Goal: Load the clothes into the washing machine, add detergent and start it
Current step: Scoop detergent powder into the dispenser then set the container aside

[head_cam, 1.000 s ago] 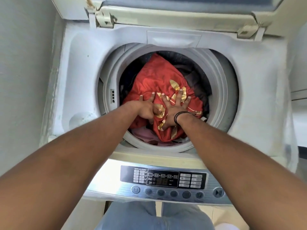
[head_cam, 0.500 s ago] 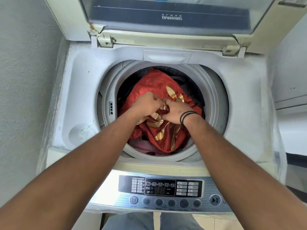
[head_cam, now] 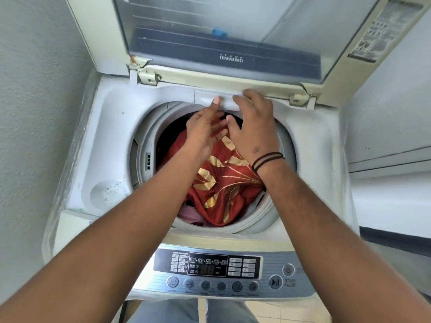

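**A:** From your head view, where are your hands?

**B:** Both reach over the far rim of the drum. Your left hand point(head_cam: 205, 127) has its fingers straight and loosely spread, one fingertip touching the white drawer front point(head_cam: 215, 95) at the back of the washing machine point(head_cam: 321, 183). Your right hand point(head_cam: 253, 123) lies just beside it, fingers relaxed and spread over that same drawer front. Neither holds anything.

**A:** And your clothes?

**B:** The red cloth with gold leaves point(head_cam: 221, 183) sits in the drum, with a pink piece point(head_cam: 187, 214) at its near edge. The lid point(head_cam: 221, 40) stands raised; the control panel point(head_cam: 207, 266) is nearest you.
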Tool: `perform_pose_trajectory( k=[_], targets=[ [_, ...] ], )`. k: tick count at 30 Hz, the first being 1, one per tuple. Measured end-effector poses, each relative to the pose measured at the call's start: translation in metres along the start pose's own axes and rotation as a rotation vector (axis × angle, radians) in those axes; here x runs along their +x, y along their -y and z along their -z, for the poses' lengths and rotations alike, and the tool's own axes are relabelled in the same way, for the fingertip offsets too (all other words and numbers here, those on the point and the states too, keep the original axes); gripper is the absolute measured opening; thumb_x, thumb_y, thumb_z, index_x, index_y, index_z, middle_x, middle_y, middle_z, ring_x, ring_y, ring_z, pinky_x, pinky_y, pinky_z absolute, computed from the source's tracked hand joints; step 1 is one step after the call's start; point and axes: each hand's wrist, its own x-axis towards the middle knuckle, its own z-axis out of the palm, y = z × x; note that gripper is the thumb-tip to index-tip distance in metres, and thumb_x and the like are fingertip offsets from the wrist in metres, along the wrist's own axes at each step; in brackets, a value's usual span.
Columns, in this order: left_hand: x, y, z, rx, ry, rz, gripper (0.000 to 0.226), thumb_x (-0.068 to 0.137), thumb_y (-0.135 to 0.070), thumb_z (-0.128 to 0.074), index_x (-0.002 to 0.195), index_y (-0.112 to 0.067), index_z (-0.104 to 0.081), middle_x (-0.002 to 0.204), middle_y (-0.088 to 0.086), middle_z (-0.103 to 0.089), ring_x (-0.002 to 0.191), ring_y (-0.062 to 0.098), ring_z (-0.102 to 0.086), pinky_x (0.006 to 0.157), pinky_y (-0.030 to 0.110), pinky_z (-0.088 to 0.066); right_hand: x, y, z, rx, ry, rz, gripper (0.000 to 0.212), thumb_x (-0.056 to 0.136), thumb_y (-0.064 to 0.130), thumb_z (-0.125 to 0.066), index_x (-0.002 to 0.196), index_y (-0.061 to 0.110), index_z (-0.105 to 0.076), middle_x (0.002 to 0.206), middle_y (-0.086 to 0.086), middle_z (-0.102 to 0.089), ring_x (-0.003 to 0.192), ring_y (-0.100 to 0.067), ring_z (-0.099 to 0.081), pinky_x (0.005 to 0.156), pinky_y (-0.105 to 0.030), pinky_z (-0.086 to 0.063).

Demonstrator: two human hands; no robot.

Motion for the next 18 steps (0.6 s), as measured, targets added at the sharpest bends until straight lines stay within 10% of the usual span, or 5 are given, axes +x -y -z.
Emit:
perform_pose_trajectory(
  k=[18],
  targets=[
    [0.0, -0.001, -0.023, -0.196, -0.087, -0.02, 0.032, 0.088, -0.027, -0.077, 0.104, -0.008, -0.057, 0.092, 0.012, -0.069, 0.071, 0.018, -0.068, 0.081, 0.036, -0.057, 0.044, 0.028, 0.013, -0.441, -0.024, 0.131, 0.018, 0.092, 0.005, -0.051, 0.104, 0.006, -0.063, 0.116, -0.008, -0.056, 0.103, -0.029, -0.05, 0.058, -0.032, -0.037]
  ],
)
